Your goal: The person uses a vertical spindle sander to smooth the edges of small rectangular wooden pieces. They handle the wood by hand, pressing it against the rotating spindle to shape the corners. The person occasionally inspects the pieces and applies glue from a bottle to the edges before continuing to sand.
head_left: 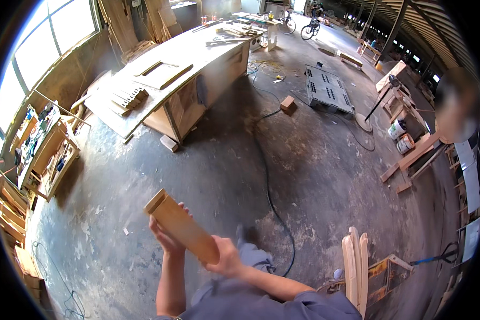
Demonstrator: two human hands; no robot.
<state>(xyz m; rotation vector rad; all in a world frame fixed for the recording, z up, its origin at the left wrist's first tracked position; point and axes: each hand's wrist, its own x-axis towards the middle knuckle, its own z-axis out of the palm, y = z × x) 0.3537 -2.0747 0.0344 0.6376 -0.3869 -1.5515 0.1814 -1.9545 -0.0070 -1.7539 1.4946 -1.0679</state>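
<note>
A short, pale wooden block point(178, 221), seemingly of stacked boards, is held at a slant in front of me. My left hand point(168, 234) grips its upper-left part, with fingertips showing along the far edge. My right hand point(222, 253) is closed round the block's lower right end. Beside me at the lower right, curved lengths of wood point(352, 266) stand by a rusty yellow metal frame point(381, 274).
A workbench point(106, 109) with boards spans the upper left; a tool cabinet point(56, 165) stands left of it. A black hose point(269, 197) crosses the floor. A metal platform point(328, 88), wooden offcut point(287, 104), buckets point(397, 128) and a blurred head point(456, 104) are to the right.
</note>
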